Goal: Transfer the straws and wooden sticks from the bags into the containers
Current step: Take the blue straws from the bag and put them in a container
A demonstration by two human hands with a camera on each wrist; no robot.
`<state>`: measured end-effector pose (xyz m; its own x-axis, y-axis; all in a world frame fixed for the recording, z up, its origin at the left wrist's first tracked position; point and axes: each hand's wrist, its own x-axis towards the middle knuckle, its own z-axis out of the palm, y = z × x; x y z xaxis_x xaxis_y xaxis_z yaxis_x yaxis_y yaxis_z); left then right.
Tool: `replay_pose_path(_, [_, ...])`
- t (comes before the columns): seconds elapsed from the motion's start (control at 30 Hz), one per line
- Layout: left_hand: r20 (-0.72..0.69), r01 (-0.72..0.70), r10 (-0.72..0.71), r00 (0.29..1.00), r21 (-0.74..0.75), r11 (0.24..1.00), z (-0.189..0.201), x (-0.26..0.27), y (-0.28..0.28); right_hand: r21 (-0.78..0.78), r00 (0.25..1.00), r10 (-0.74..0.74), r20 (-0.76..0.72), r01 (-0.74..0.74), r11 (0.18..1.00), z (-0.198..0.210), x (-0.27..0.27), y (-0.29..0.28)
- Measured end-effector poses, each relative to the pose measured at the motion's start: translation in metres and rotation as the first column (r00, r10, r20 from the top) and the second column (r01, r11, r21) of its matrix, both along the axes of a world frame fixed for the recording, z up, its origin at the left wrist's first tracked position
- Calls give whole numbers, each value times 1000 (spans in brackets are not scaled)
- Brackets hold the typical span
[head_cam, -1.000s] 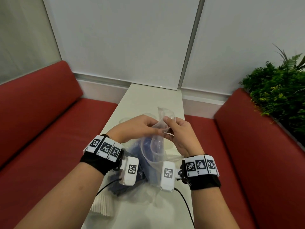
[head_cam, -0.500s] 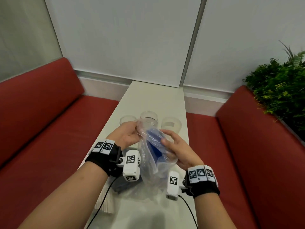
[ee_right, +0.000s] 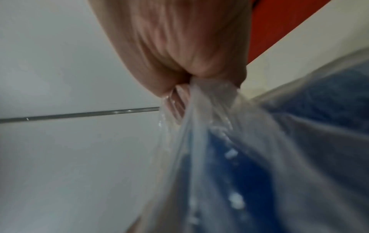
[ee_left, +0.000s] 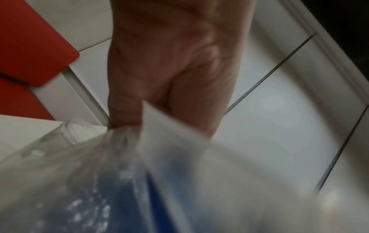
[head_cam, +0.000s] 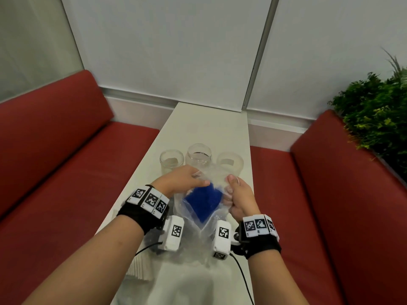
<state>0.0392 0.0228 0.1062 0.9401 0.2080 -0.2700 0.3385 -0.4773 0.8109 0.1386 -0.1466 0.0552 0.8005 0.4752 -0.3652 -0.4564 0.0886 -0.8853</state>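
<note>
Nearest: white paper-wrapped straws (head_cam: 141, 268) lie at the table's (head_cam: 207, 128) near edge, by the left forearm.
Bag: clear plastic bag (head_cam: 198, 225) held above the table, blue straws (head_cam: 203, 200) inside.
Left hand (head_cam: 179, 180): fingers pinching one side of the bag's mouth.
Right hand (head_cam: 239, 197): clenched on the opposite side.
Technique: pull the lips apart evenly — keep the bag upright so nothing spills.
Beyond: three clear containers (head_cam: 198, 155), just past the hands.
Change: a second ago the hands met at the bag's top — now they are spread and lower.
</note>
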Motion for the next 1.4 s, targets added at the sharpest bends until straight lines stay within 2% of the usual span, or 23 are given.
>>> replay_pose_path(0.1, [7,8,-8,1000,18,1000,-9,2,-2,-198,993,89,81,-71,978,-14,3,-3])
replay_pose_path(0.17, [5,-42,42,999,-27,999,-15,5,-2,-339,976,179,126,-127,932,-22,2,-3])
replay_pose_path(0.33, [16,-174,182,983,-219,960,-34,15,-10,-501,977,175,119,-93,861,-37,5,-4])
replay_pose_path(0.4, [-26,-297,312,950,-393,870,-44,15,-13,-469,986,164,26,-133,873,-37,10,-7])
replay_pose_path(0.47, [-81,-388,395,915,-437,811,-52,14,-15,-353,988,96,-120,-133,926,-44,12,-8])
replay_pose_path(0.5, [-109,-393,383,917,-405,826,-56,13,-14,-301,979,52,-195,-111,947,-49,13,-9])
replay_pose_path(0.6, [-298,-268,183,937,-276,923,-59,9,-8,-136,903,-111,-415,59,989,-65,12,-10])
replay_pose_path(0.67, [-468,-295,97,878,-370,881,-56,4,1,-76,856,-175,-486,158,984,-66,9,-14])
replay_pose_path(0.73, [-559,-382,51,827,-494,781,-50,-2,6,-63,844,-196,-499,190,980,-67,6,-18])
replay_pose_path(0.77, [-566,-401,37,824,-535,744,-47,-5,9,-101,857,-206,-472,180,978,-69,4,-19])
replay_pose_path(0.83, [-530,-398,31,848,-596,697,-43,-6,11,-268,949,-160,-271,85,960,-76,1,-21])
replay_pose_path(0.87, [-498,-390,48,866,-613,687,-42,-6,11,-340,984,-100,-151,43,939,-78,-2,-19])
replay_pose_path(0.93, [-436,-403,129,890,-624,669,-43,-3,10,-445,998,29,51,-3,895,-80,-9,-15])
replay_pose_path(0.97, [-411,-419,177,894,-631,653,-45,-1,9,-509,981,101,168,-1,861,-78,-14,-14])
replay_pose_path(1.07, [-348,-475,324,880,-660,582,-53,5,8,-588,880,145,452,172,790,-75,-22,-16])
replay_pose_path(1.1, [-336,-493,367,868,-672,552,-57,8,9,-612,801,214,559,225,759,-80,-22,-20])
replay_pose_path(1.13, [-331,-511,404,853,-688,515,-61,10,9,-644,677,339,654,262,719,-82,-23,-23])
replay_pose_path(1.17, [-338,-534,441,831,-706,466,-66,12,9,-669,586,428,688,282,688,-86,-24,-27])
replay_pose_path(1.2, [-356,-558,477,804,-729,397,-71,13,7,-649,540,451,711,257,716,-90,-22,-31])
replay_pose_path(1.27, [-408,-577,523,748,-789,210,-85,14,1,-560,570,387,725,160,813,-93,-23,-35])
replay_pose_path(1.33, [-448,-551,513,733,-832,61,-98,11,-9,-519,622,353,699,102,849,-93,-26,-35])
replay_pose_path(1.37, [-452,-537,489,746,-843,39,-102,9,-14,-515,646,347,680,84,853,-93,-29,-36])
replay_pose_path(1.4, [-438,-516,461,772,-855,52,-104,8,-19,-510,660,338,670,79,857,-94,-32,-37])
